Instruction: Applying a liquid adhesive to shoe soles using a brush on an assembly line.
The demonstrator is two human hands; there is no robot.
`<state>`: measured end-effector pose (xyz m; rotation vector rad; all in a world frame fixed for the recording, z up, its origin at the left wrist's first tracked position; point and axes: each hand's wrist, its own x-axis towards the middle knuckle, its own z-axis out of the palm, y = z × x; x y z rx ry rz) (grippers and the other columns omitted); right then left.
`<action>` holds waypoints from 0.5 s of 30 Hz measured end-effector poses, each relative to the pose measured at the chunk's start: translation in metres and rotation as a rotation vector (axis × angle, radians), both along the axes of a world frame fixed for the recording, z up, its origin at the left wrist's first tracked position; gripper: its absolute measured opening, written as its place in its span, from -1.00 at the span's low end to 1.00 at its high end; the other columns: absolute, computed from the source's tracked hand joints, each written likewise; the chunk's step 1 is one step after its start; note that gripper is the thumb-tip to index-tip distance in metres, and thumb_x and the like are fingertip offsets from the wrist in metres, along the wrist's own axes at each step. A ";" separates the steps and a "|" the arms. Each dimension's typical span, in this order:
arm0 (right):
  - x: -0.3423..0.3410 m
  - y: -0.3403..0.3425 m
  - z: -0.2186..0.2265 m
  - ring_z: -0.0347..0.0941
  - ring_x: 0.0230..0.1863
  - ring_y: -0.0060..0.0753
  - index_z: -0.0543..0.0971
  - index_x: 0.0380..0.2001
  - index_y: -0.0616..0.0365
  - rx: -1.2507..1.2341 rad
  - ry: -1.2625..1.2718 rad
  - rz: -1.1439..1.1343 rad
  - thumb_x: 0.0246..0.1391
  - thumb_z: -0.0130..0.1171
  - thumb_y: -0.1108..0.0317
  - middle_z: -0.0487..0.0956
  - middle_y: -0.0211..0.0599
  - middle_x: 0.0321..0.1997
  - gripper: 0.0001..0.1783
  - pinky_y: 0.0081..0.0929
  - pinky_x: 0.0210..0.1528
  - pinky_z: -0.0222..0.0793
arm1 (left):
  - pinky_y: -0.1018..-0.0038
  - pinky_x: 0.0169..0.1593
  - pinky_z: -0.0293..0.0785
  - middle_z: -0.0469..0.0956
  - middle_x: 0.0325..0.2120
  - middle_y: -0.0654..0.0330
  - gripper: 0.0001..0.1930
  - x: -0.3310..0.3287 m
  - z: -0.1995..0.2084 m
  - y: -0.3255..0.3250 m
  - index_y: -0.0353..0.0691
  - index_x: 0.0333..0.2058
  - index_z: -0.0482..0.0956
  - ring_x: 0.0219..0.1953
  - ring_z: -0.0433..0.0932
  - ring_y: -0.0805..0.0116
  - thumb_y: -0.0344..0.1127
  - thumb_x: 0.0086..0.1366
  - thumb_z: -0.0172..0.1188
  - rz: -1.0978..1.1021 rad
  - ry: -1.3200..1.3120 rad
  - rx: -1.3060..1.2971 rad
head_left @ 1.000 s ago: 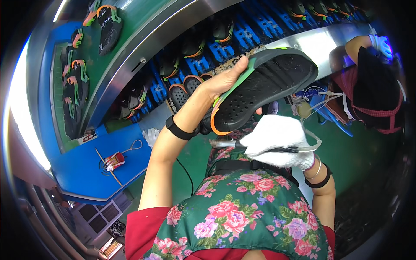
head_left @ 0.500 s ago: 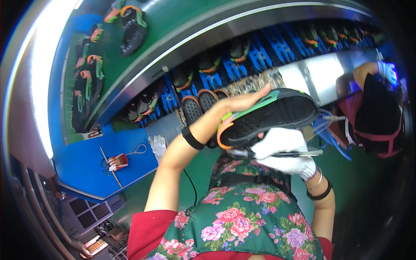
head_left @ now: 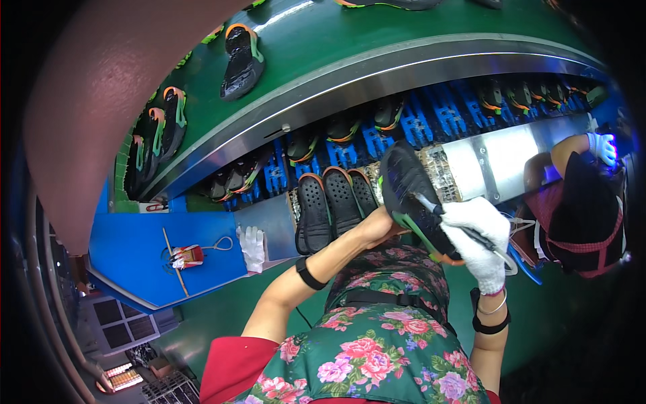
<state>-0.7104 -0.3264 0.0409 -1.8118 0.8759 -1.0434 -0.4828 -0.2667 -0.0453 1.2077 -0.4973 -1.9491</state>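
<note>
While the left hand point(head_left: 378, 227), bare, grips the sole point(head_left: 406, 180) by its left edge, low down, the right hand point(head_left: 480, 234), in a white glove, is closed round a brush point(head_left: 429, 205). The sole is held up in front of the body, just above the lap, its dark inner face turned up toward the brush. Its long axis runs aslant, from the upper left, near the ledge point(head_left: 513, 165), down to an orange-edged end at the lower right, beside the gloved hand.

The relation that counts is between brush and sole: the brush comes in from the right, its tip pointing up and left, over the middle of the inner face. Whether the tip touches, I cannot tell. Both hands are close to the sole, the left on its edge, the right overlapping its lower right side in view.

To the left of the sole, three clogs point(head_left: 340, 195) stand in a row on the ledge, apart from the left hand. Further left, a loose glove point(head_left: 252, 248) lies by the right end of the blue counter point(head_left: 124, 249). Beyond the ledge are blue racks point(head_left: 415, 124) and a green belt point(head_left: 377, 50). At the far right, a co-worker's gloved hand point(head_left: 601, 148) is well apart from all this.
</note>
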 end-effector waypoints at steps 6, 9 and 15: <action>0.010 0.017 0.015 0.65 -0.30 -0.25 0.73 -0.36 0.13 -0.142 0.040 -0.044 -0.17 0.47 0.58 0.74 -0.21 -0.29 -0.77 -0.39 -0.20 0.55 | -0.02 0.08 0.68 0.46 0.14 -0.33 -0.42 0.016 0.000 0.013 -0.51 0.23 0.34 0.11 0.57 -0.27 -0.03 0.58 -0.13 0.157 0.671 0.003; 0.009 0.021 0.021 0.65 -0.30 -0.24 0.72 -0.37 0.17 -0.156 0.004 -0.114 -0.17 0.47 0.59 0.74 -0.18 -0.31 -0.78 -0.37 -0.20 0.55 | -0.44 0.26 0.30 0.34 0.31 -0.20 -0.18 0.001 0.038 -0.005 -0.27 0.39 0.24 0.28 0.40 -0.29 0.29 0.41 -0.03 0.295 1.112 -0.009; 0.004 0.008 0.031 0.65 -0.32 -0.24 0.71 -0.38 0.19 -0.259 -0.027 -0.161 -0.18 0.46 0.62 0.73 -0.15 -0.30 -0.78 -0.38 -0.22 0.55 | -0.26 0.31 0.32 0.38 0.30 -0.16 -0.07 -0.007 0.021 0.011 -0.26 0.40 0.25 0.27 0.45 -0.20 0.22 0.16 0.17 0.174 1.129 -0.036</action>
